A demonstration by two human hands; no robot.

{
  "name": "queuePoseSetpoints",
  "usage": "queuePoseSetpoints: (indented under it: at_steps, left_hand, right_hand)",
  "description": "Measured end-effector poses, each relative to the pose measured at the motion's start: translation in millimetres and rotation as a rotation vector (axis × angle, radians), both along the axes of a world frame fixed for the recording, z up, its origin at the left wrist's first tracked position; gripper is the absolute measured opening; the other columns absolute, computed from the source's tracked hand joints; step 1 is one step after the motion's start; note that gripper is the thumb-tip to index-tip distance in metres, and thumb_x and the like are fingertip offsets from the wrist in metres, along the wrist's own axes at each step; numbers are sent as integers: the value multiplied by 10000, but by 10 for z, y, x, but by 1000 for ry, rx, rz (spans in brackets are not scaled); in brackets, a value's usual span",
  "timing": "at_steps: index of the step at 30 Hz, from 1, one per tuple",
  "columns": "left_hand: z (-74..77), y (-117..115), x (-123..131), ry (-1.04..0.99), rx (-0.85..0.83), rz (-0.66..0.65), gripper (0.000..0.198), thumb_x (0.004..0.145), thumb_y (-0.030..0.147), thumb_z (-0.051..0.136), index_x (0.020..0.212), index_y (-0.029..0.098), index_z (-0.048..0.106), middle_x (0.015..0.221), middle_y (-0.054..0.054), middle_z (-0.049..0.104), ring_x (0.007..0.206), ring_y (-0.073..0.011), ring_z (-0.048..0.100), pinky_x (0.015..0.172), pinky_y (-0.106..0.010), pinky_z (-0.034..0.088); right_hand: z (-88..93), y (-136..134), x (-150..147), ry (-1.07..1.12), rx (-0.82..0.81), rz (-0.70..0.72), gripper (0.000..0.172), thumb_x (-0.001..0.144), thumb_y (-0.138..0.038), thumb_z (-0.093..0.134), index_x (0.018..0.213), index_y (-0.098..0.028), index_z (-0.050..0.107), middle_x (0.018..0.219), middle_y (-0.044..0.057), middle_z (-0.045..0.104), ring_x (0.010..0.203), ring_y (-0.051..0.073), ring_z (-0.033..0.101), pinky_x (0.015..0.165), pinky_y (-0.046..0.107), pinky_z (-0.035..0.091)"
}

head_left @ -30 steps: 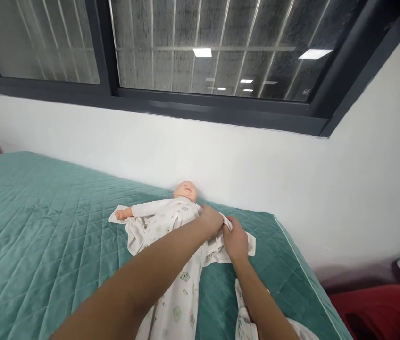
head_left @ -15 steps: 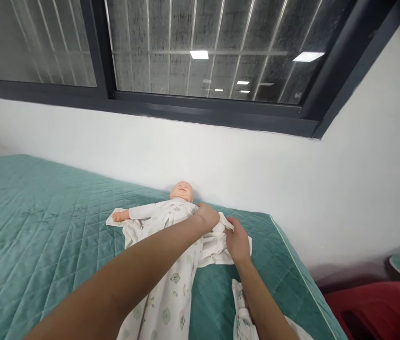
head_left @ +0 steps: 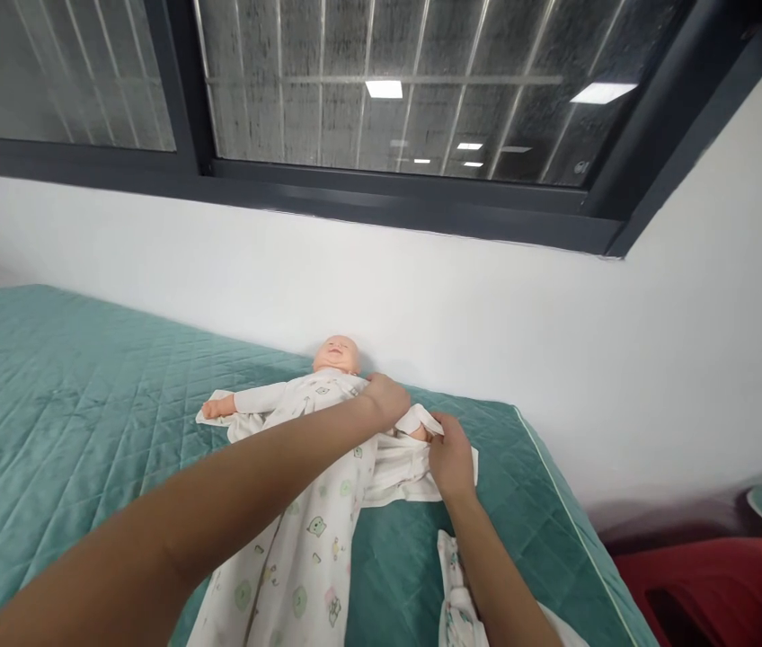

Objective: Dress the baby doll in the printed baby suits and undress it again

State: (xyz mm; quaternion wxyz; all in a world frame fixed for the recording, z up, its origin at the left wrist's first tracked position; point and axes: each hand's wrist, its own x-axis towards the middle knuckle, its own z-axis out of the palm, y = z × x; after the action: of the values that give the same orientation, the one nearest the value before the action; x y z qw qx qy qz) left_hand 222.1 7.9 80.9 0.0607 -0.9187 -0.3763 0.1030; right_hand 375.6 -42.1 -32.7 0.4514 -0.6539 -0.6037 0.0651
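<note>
A baby doll [head_left: 336, 354] lies on its back on a green quilted cover, dressed in a white printed garment [head_left: 317, 503]. One doll arm, in a white sleeve, stretches out to the left with its hand bare. My left hand [head_left: 387, 402] is closed on the garment at the doll's shoulder on the right side. At the sleeve on that side, my right hand [head_left: 449, 452] pinches the white cloth edge. The doll's other hand [head_left: 420, 433] shows partly at the sleeve opening. White cloth [head_left: 401, 476] spreads beneath that arm.
Another folded printed cloth [head_left: 456, 598] lies under my right forearm. The green bed cover [head_left: 84, 377] meets a white wall [head_left: 287, 270] below a dark-framed window. A red chair [head_left: 718, 584] stands beyond the right edge.
The doll, its garment and my left hand appear slightly further left in the view. More of the doll's hand shows at the right sleeve. Both hands remain at the cloth.
</note>
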Motion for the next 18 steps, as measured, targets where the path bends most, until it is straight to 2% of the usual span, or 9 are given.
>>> queuePoseSetpoints:
  at_steps: [12, 18]
  left_hand:
    - [149, 27, -120, 25, 48, 43, 346, 791, 107, 617, 1136, 108, 643, 1159, -201, 683, 1039, -348, 646, 833, -479, 507]
    - [121, 41, -205, -4, 75, 55, 355, 810, 122, 588, 1163, 104, 612, 1164, -205, 673, 1036, -340, 643, 831, -458, 505]
  right_hand:
    - [-65, 23, 131, 41, -78, -47, 395, 756, -148, 341, 1028, -169, 626, 1028, 108, 665, 988, 248, 602, 876, 349, 446]
    - [-22, -23, 128, 93, -117, -62, 298, 824, -274, 412, 979, -209, 658, 929, 71, 698, 854, 231, 627, 727, 313, 443]
